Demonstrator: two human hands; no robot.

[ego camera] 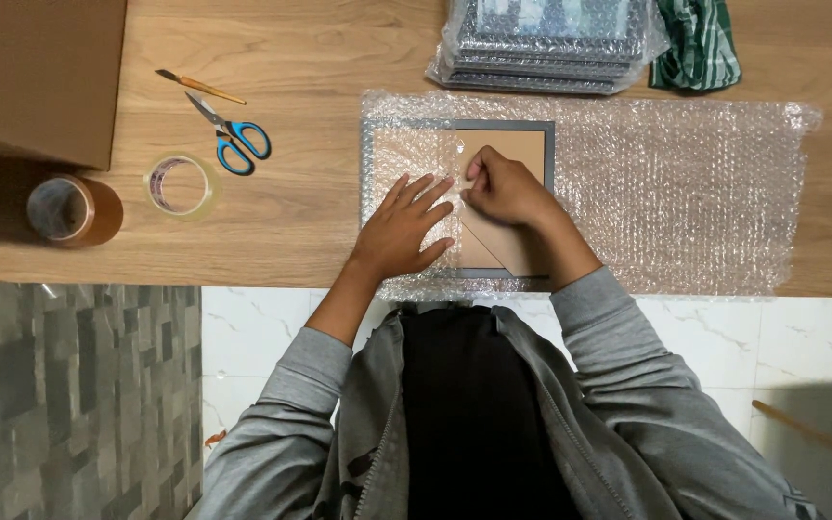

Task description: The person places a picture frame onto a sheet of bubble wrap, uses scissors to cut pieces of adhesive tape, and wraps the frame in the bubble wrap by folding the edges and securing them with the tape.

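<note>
Two hands meet over the picture frame [503, 202], which lies face down on the sheet of bubble wrap [686, 193] at the near edge of the counter [272, 221]. Your left hand [406, 221] lies flat with its fingers [426, 188] spread apart, pressing the folded flap of wrap onto the left part of the frame so it cannot spring back. Your right hand [503, 188] sits just beside it, fingers curled together and pinching at the flap's edge where it crosses the brown backing; whether a strip of tape is under them cannot be told.

The grey border of the frame shows along the top and right, still bare, and most of the wrap runs out to the right of the frame, loose and flat, giving plenty of sheet on that side. Its near edge lies along the counter's lip, so there is little room toward you.

Left of the frame the wood is open up to the clear tape roll [180, 186], with blue-handled scissors [233, 140] and a small brush [199, 87] beyond it, a brown tape roll [74, 209] farther left, and a cardboard box [40, 77] in the far corner. Behind the frame sits a stack of wrapped frames [546, 43] beside a green cloth [695, 43].
</note>
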